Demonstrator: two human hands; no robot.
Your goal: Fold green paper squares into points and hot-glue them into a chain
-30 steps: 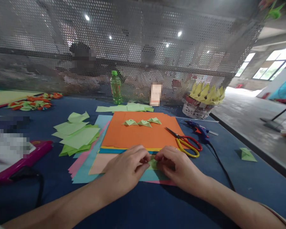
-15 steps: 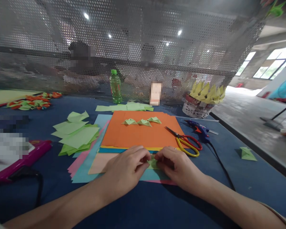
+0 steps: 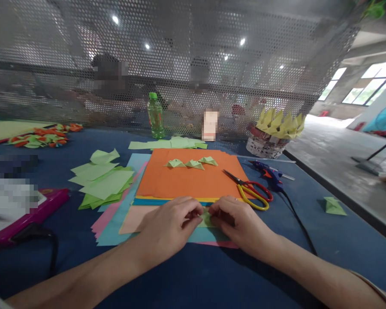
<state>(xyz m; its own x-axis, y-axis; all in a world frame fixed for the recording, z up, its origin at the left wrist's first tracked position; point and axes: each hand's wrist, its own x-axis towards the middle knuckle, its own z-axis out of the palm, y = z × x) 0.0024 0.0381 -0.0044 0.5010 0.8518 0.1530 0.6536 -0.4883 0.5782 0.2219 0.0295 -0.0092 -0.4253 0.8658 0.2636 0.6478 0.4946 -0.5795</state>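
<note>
Between my two hands is a small piece of light green paper (image 3: 206,219), partly covered by my fingers. My left hand (image 3: 178,223) pinches its left side with thumb and fingertips. On its right side, my right hand (image 3: 236,219) is closed in a similar pinch. Both hands rest over the near part of a stack of coloured sheets, with orange paper (image 3: 186,184) on top farther back. Three folded green paper pieces (image 3: 194,164) lie in a row on the orange sheet. Scissors (image 3: 252,189) with red and yellow handles lie just beyond my right hand.
A blue glue gun (image 3: 268,171) with a black cord lies right. Green paper sheets (image 3: 104,182) are piled left; a green bottle (image 3: 155,116) stands behind. A pot with yellow paper points (image 3: 270,135) sits back right. One folded green piece (image 3: 334,206) lies far right.
My hands keep almost the same place, both still pinching the green paper. The camera view has shifted very slightly; nothing else on the table has visibly moved.
</note>
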